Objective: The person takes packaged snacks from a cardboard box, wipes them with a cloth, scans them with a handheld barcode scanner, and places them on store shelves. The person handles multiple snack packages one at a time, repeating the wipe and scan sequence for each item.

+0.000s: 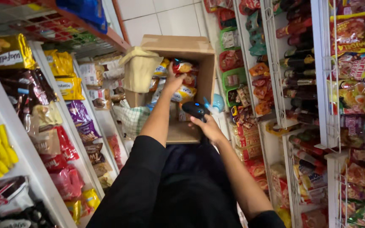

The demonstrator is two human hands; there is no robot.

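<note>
At the left of the frame, shelves of snack bags (55,139) were seen. At centre, one open cardboard box (182,84) of snack packets (181,80) was being worked through: the left hand (173,81) was reached inside, fingers curled onto a packet. Just right, one black handheld scanner (196,109) was gripped in the right hand (210,126), fingers wrapped. Judged next: a packet brought before the scanner. Hanging racks (330,84) filled the right.

- A narrow shop aisle runs between white shelves (36,169) on the left, packed with snack bags.
- White wire racks (330,105) on the right hang with packets and bottles.
- A white tiled wall (165,17) closes the far end.
</note>
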